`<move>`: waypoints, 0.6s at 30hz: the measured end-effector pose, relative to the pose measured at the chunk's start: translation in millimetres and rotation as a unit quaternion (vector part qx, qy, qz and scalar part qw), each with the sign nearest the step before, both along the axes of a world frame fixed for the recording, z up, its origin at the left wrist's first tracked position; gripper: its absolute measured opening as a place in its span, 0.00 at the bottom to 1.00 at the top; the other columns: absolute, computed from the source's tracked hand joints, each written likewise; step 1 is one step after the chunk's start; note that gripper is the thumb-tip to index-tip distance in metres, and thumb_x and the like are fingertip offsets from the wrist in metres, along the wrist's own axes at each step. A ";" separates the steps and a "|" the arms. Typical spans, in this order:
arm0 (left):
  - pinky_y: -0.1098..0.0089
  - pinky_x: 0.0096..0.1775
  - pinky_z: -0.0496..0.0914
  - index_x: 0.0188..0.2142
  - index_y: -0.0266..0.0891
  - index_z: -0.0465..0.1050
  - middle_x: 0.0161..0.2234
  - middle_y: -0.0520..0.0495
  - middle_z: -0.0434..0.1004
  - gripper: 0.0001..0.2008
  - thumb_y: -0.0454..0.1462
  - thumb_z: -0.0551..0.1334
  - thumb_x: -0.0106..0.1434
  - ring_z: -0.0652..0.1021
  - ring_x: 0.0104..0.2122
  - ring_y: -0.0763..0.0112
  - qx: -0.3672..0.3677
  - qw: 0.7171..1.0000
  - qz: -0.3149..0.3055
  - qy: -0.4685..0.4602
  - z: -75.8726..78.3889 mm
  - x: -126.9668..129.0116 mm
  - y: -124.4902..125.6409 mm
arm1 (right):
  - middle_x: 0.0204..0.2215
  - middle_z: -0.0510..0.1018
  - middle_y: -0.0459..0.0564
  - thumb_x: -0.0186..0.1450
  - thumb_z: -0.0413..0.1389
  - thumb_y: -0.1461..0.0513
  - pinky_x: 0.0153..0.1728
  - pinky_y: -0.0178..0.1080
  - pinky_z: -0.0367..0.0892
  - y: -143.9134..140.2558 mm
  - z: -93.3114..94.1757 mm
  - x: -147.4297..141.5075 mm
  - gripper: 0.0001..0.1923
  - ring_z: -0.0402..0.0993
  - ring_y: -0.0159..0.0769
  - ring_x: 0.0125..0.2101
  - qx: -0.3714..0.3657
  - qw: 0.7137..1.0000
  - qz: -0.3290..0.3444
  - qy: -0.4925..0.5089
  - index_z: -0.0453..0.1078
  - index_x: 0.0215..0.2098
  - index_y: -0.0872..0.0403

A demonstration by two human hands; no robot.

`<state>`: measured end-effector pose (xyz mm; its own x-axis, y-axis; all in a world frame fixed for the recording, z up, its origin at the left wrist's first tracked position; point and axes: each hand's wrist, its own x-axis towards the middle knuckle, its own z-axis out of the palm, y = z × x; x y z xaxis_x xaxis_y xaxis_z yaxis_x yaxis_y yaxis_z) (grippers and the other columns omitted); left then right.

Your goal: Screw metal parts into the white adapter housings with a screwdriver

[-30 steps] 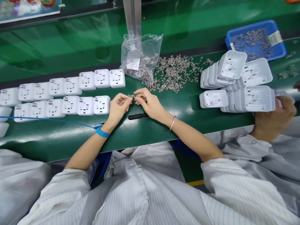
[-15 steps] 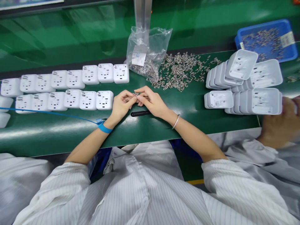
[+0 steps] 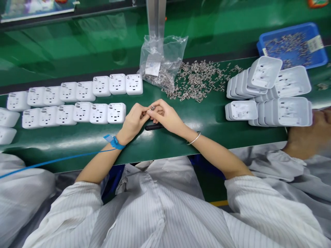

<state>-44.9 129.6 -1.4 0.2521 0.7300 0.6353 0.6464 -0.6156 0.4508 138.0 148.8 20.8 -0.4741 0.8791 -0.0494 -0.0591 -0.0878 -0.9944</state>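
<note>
Metal part: I see a small silver metal clip pinched between both hands, above the green belt.
Left hand: fingers curled in, tips closed on the clip.
Right hand: thumb and forefinger nipped on the same clip.
Black pen-like tool: one, lying under the hands.
White socket faces: I count seven in the far row, six in the near.
Clear plastic bag: one, beside a loose clip pile.
</note>
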 end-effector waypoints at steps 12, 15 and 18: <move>0.76 0.30 0.65 0.40 0.39 0.73 0.29 0.54 0.70 0.02 0.36 0.63 0.69 0.71 0.27 0.80 -0.002 1.000 -0.010 -0.028 6.0 6.1 -0.3 | 0.26 0.78 0.47 0.75 0.47 0.56 0.27 0.32 0.72 10.7 2.1 4.5 0.15 0.76 0.29 0.23 -0.161 0.984 0.063 0.054 0.66 0.36 0.57; 0.77 0.28 0.65 0.39 0.39 0.73 0.30 0.54 0.70 0.04 0.38 0.64 0.69 0.71 0.26 0.81 -0.033 0.997 -0.007 -0.072 4.4 4.1 1.9 | 0.29 0.79 0.47 0.73 0.52 0.53 0.34 0.34 0.75 10.2 1.5 7.0 0.14 0.79 0.30 0.28 -0.066 0.995 0.051 0.047 0.70 0.41 0.57; 0.78 0.27 0.65 0.38 0.39 0.73 0.30 0.54 0.70 0.06 0.40 0.63 0.69 0.71 0.25 0.81 -0.094 0.988 -0.005 -0.124 0.7 3.7 3.0 | 0.32 0.80 0.46 0.72 0.54 0.54 0.40 0.35 0.75 8.4 3.9 11.9 0.14 0.78 0.30 0.31 0.087 0.996 0.000 -0.034 0.73 0.44 0.55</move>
<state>-41.2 132.6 -0.6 0.1144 0.8395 0.5312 0.4961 -0.5116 0.7016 149.9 157.2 24.6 -0.4753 0.8769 0.0717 0.0098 0.0868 -0.9962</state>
